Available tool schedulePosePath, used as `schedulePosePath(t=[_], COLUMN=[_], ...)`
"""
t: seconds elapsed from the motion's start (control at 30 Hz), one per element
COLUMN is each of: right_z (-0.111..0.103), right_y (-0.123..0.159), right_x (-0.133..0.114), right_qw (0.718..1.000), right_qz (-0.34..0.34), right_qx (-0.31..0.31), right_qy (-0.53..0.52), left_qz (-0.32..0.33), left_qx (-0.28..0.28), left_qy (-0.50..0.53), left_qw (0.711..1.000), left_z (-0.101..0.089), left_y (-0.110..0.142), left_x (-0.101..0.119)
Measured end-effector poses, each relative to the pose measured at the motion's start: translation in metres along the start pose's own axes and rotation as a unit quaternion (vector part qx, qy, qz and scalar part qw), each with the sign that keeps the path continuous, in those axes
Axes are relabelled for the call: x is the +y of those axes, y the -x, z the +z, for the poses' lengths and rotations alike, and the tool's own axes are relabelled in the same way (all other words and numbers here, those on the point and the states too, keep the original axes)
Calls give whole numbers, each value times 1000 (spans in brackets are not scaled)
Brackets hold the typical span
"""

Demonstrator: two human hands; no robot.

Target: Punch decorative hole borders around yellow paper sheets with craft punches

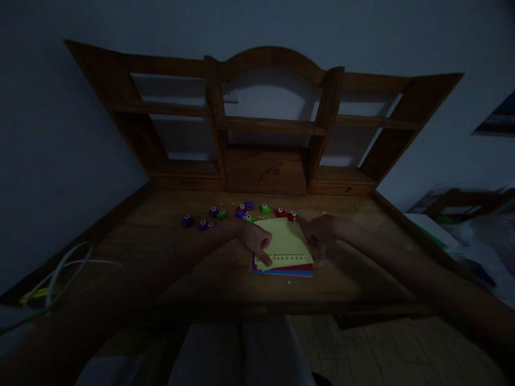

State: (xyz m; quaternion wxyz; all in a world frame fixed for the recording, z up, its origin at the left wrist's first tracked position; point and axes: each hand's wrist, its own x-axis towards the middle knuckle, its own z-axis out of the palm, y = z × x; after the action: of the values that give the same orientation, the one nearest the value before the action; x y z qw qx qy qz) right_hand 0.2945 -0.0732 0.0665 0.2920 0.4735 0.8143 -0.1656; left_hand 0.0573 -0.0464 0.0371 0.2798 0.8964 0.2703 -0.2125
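Note:
A yellow sheet (284, 244) lies on the desk, with a row of small punched shapes along its near edge. Beneath it, red, blue and purple sheets (289, 272) stick out at the near side. My left hand (256, 241) is closed at the sheet's left edge, one digit stretched over its near left corner. At the right edge is my right hand (322, 233), its fingers pointing down, dark and blurred; whether they grip the paper cannot be made out. Behind the paper sit several small craft punches, among them a red punch (280, 212) and a green punch (265, 208).
More punches, such as a purple punch (187, 220), stand to the left on the wooden desk (225, 279). Tiny paper bits are scattered about. A wooden shelf unit (269, 126) rises at the back. White cables (60, 268) loop at the left edge.

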Motion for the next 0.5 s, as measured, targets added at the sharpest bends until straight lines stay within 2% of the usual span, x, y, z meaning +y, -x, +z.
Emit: schedulePosePath(t=[0.1, 0.17, 0.37, 0.5], right_z=[-7, -5, 9, 7], right_y=[8, 7, -12, -23], right_x=[-7, -17, -42, -43], right_qw=[999, 999, 996, 997], right_qz=[-8, -4, -1, 35], right_qx=[34, 47, 77, 28], right_qy=[-6, 13, 55, 54], left_qz=[-68, -85, -98, -117], left_qx=[84, 120, 140, 133], left_qy=[-26, -38, -59, -84], left_qw=[994, 988, 983, 981], left_z=[7, 14, 24, 22], left_y=[-4, -6, -8, -12], left_x=[15, 24, 32, 37])
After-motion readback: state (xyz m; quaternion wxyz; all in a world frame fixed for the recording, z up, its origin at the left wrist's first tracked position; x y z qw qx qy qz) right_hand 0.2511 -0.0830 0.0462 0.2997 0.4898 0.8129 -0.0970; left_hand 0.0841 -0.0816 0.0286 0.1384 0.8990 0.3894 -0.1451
